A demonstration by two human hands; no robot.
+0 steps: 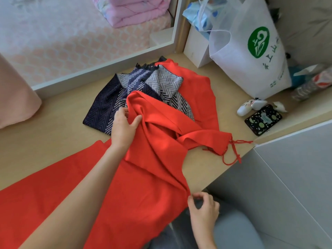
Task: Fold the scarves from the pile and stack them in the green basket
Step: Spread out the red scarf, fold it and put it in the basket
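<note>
Half the navy scarf (106,106) hides under the red scarf (158,159), gripped by left hand (124,127); right hand's (203,209) hold unclear.

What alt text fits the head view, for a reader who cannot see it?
A person's left hand grips a bunched fold of a red scarf spread over a wooden surface, while the right hand pinches its near edge. A navy and grey zigzag scarf lies partly under it; no green basket is in view.
</note>
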